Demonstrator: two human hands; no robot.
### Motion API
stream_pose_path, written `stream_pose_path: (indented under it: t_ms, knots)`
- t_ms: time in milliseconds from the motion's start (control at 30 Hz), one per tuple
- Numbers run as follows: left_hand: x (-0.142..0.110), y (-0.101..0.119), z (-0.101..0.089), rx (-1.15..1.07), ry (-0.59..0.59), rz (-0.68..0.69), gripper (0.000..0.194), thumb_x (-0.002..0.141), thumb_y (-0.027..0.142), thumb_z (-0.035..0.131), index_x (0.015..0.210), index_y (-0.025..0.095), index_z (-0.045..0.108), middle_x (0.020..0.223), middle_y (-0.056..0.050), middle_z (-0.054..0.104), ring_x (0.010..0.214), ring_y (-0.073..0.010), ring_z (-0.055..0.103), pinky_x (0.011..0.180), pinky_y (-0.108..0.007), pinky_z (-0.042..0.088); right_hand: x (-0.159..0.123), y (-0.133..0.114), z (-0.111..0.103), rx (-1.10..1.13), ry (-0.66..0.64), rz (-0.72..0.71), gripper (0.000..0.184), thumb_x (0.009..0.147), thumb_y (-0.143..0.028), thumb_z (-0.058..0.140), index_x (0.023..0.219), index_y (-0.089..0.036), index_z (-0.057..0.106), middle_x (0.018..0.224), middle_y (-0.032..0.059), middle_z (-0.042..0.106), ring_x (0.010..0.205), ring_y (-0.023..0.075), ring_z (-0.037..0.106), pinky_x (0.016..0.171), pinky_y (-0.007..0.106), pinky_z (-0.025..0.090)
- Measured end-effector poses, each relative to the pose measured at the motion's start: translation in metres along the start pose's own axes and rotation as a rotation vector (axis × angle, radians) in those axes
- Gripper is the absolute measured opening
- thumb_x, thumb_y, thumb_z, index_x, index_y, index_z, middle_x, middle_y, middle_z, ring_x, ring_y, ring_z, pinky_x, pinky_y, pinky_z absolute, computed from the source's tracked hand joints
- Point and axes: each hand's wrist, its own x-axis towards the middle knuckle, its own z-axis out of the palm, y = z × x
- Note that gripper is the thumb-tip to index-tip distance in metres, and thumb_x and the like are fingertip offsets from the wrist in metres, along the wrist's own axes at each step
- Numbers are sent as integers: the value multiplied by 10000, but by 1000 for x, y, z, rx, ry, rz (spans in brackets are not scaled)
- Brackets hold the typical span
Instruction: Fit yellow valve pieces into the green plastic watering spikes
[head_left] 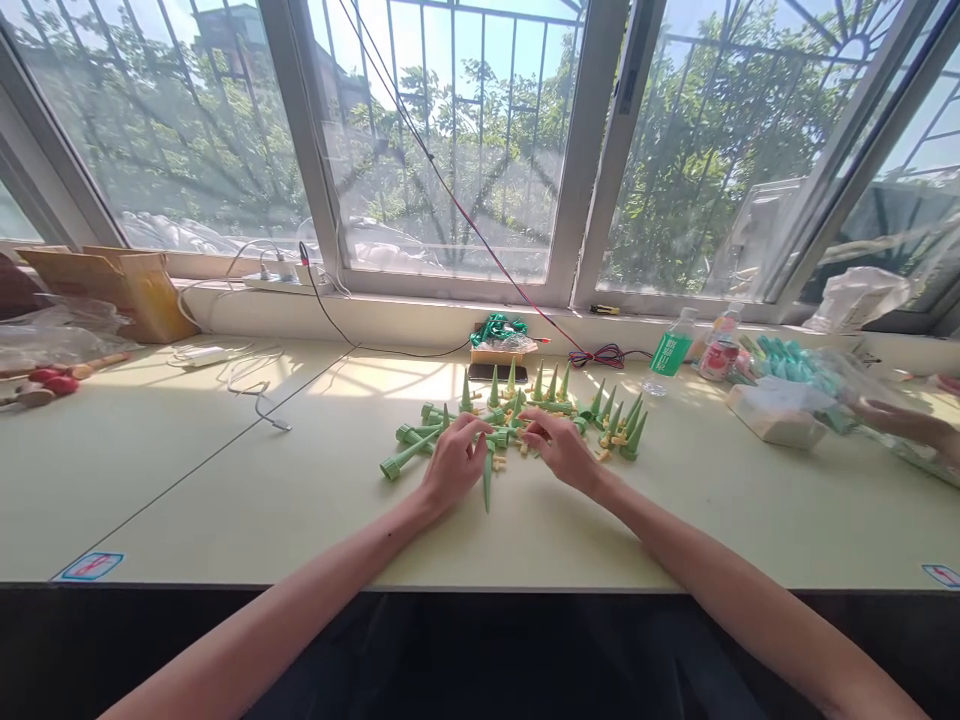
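My left hand point(456, 458) is closed at the near side of a pile of green plastic parts, its thumb and fingers around a green plastic spike point(488, 485) whose tip points toward me. My right hand point(561, 447) faces it from the right, fingertips pinched together; what lies between them is too small to make out. Small yellow fittings point(500, 463) are scattered under and between the hands. Long green tubes with ribbed caps point(409, 455) lie left of my left hand. Several green spikes stand upright behind, and a group of spikes point(634, 430) stands to the right.
A phone point(487, 372) lies behind the parts, before a small box of green items point(501, 335). To the right are a bottle with a green label point(667, 355), a can point(718, 358) and a white box point(776, 412). Another person's hand point(907, 425) reaches in at far right. A white cable point(262, 405) lies left.
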Motion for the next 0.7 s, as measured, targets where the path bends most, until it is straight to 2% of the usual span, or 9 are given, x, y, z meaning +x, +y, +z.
stream_pose_path:
  t_ms: [67, 167, 267, 367, 567, 700]
  knots:
    - [0, -1, 1, 10, -20, -7, 146, 890, 126, 497, 915, 174, 632, 959, -25, 610, 481, -56, 433, 511, -215, 395, -5, 0, 11, -22, -52, -70, 277, 937, -200, 514, 1186, -194, 633, 822, 40, 682, 732, 168, 619, 740, 286, 489]
    - [1, -2, 2, 30, -50, -6, 112, 897, 161, 521, 921, 173, 630, 955, -20, 618, 483, -56, 446, 536, -221, 412, -8, -2, 23, -48, -116, -138, 237, 956, -211, 492, 1066, -193, 701, 900, 77, 696, 807, 190, 633, 755, 303, 489]
    - [1, -3, 2, 45, -75, -12, 103, 900, 171, 523, 905, 172, 625, 942, -18, 618, 485, -59, 454, 546, -224, 415, -9, -4, 29, 22, -58, -82, 186, 946, -240, 532, 1025, -210, 697, 901, 56, 713, 763, 170, 635, 736, 286, 494]
    - [1, -4, 2, 41, -96, -11, 104, 902, 172, 523, 908, 172, 627, 922, -17, 618, 490, -64, 462, 550, -225, 419, -10, -7, 29, 96, 0, -20, 153, 928, -279, 566, 1011, -209, 674, 815, 28, 703, 703, 153, 627, 691, 266, 500]
    - [1, -9, 5, 27, -133, 5, 95, 905, 187, 523, 908, 164, 615, 888, -22, 637, 499, -78, 465, 550, -231, 425, -8, -9, 24, 132, 65, 24, 141, 908, -327, 574, 910, -194, 620, 784, 29, 654, 692, 147, 603, 606, 238, 488]
    - [1, -10, 6, 30, -160, 0, 108, 911, 198, 512, 913, 163, 615, 862, -23, 643, 503, -86, 463, 558, -237, 431, -7, -7, 23, 166, 105, 41, 154, 909, -337, 557, 922, -188, 595, 785, 31, 632, 662, 144, 587, 541, 229, 466]
